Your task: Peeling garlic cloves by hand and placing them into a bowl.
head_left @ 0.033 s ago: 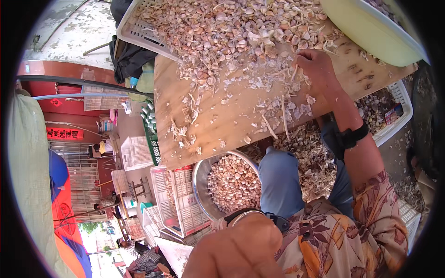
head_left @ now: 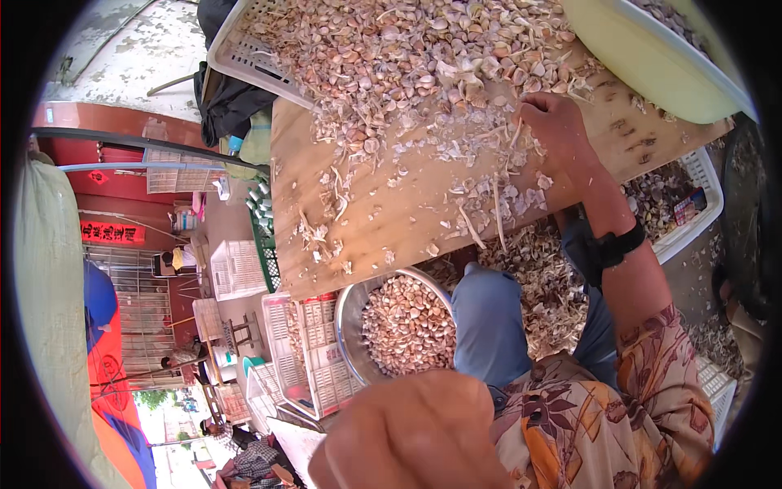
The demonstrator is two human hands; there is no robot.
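Observation:
My right hand point(head_left: 558, 126) rests over the wooden board point(head_left: 391, 216), its fingers curled together. A thin pale garlic stalk point(head_left: 516, 133) shows at its fingertips; whether it is held I cannot tell. Beyond and to the left of that hand, a large heap of garlic cloves point(head_left: 391, 65) with loose skins covers the far part of the board. My left hand point(head_left: 407, 432) is very near, low in the picture and slightly blurred, with fingers bent into a fist. What it may hold is hidden. Just past it stands a steel bowl point(head_left: 346, 330) with peeled-looking cloves point(head_left: 407, 322).
A pale yellow-green basin point(head_left: 652, 65) sits at the board's far right. White crates stand left of the bowl point(head_left: 326, 359) and at the right point(head_left: 709, 183). Garlic skins point(head_left: 554, 297) pile up around my knees point(head_left: 489, 326). Other people point(head_left: 191, 354) are at the far left.
My left hand has come up slightly and nearer, and its wristband is now hidden behind it. The right hand stays at nearly the same spot on the board.

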